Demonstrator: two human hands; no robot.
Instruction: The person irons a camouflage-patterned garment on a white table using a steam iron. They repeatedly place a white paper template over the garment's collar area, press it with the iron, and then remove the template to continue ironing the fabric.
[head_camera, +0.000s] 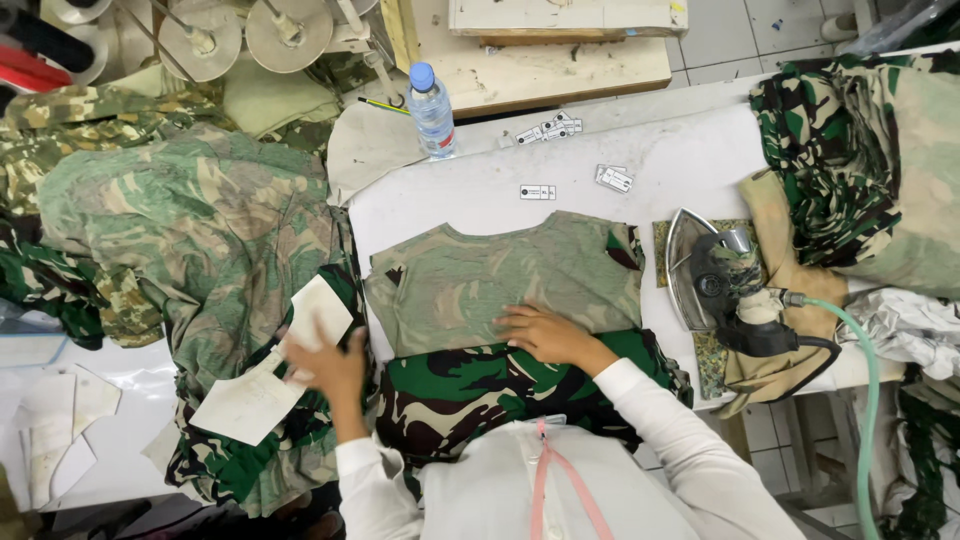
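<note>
The camouflage garment (505, 285) lay flat on the desk (470, 190) — soft, light, likely best taken by its edges. The right hand (545, 332) pressed spread on it; the left hand (325, 365) pinched a limp white piece (255, 395).

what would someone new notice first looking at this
Camouflage cloth everywhere: a garment lies flat on the white table, with the right hand pressed on it. To the left, the left hand touches white paper pieces on a camouflage heap. An iron rests at the right.
</note>
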